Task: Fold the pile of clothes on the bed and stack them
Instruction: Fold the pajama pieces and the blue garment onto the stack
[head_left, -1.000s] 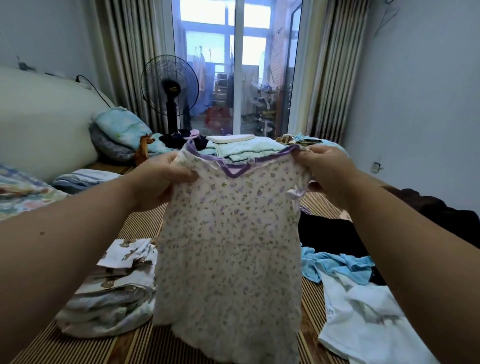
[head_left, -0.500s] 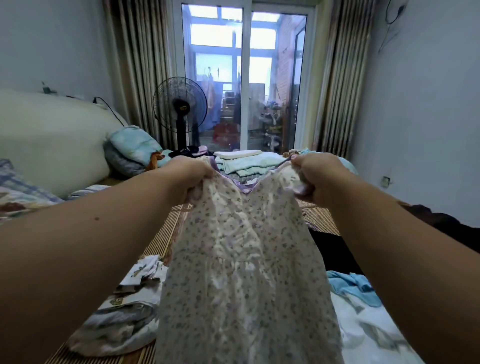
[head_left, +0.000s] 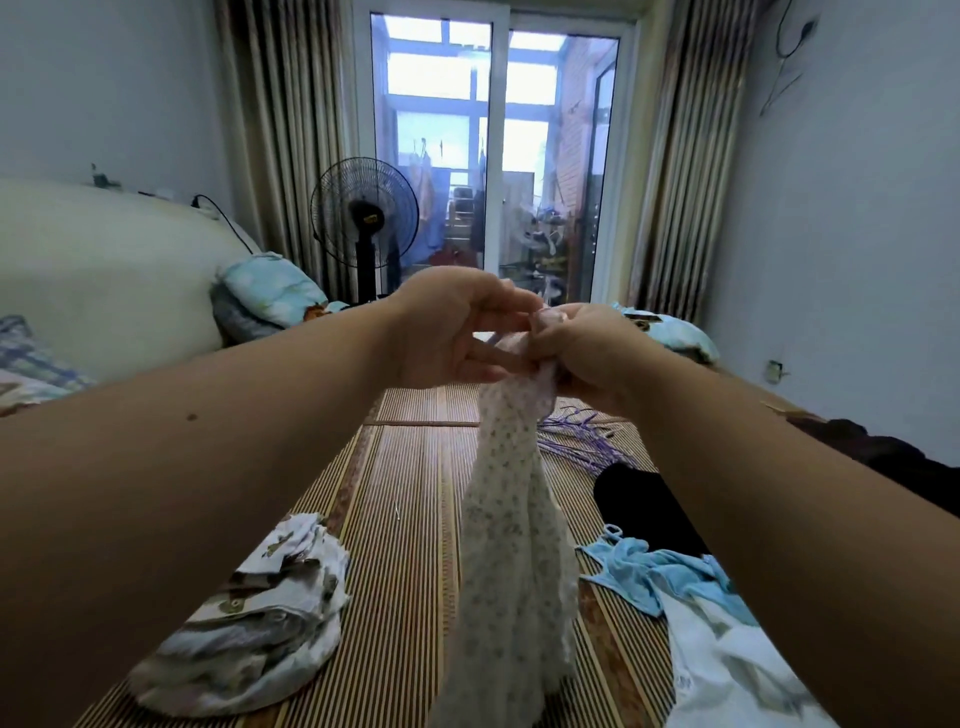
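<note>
A white floral top (head_left: 511, 519) hangs in one narrow doubled strip over the striped bed mat (head_left: 410, 493). My hands meet at its upper end, above the middle of the bed. My right hand (head_left: 587, 353) grips the bunched shoulders. My left hand (head_left: 457, 332) reaches across and pinches the same upper edge with thumb and fingertips. A stack of folded printed clothes (head_left: 244, 623) lies at the lower left. Unfolded pieces lie to the right: a light blue garment (head_left: 660, 571), a white garment (head_left: 727, 675) and a black garment (head_left: 639, 504).
Purple hangers (head_left: 582, 436) lie on the mat behind the hanging top. Pillows (head_left: 270, 291) sit by the headboard at the left, and a standing fan (head_left: 363, 218) is in front of the glass door. Dark clothes (head_left: 883, 452) lie along the right wall.
My hands have come together, so the top, held spread by both shoulders a second ago, now hangs folded lengthwise. The view has tilted upward.
</note>
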